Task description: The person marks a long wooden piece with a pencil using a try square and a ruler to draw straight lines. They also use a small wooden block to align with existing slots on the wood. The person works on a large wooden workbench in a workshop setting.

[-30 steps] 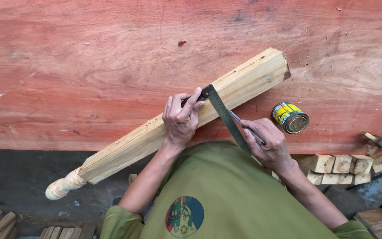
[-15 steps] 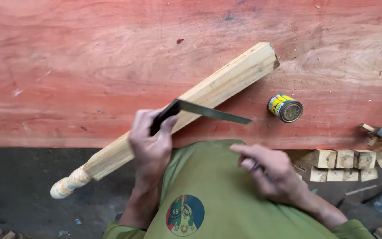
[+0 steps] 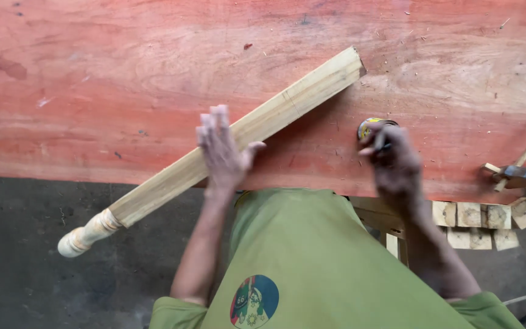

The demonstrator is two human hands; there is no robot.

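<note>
two hands are at work over a red wooden board (image 3: 92, 79). left hand (image 3: 221, 149) lies flat, fingers spread wide, on a pale wooden post (image 3: 263, 119) running slantwise beneath it. right hand (image 3: 394, 161) is curled over a small tin can (image 3: 369, 126) just past its fingertips, touching it; whether it grips is unclear.

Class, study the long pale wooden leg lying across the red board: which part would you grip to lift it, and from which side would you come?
Probably grip the wooden leg on its straight square section, near the middle where the left hand already rests, coming from above on the near side. Its flat faces give a firm hold; the turned rounded end hangs off the red board, so a mid-length grip should balance it.
</note>
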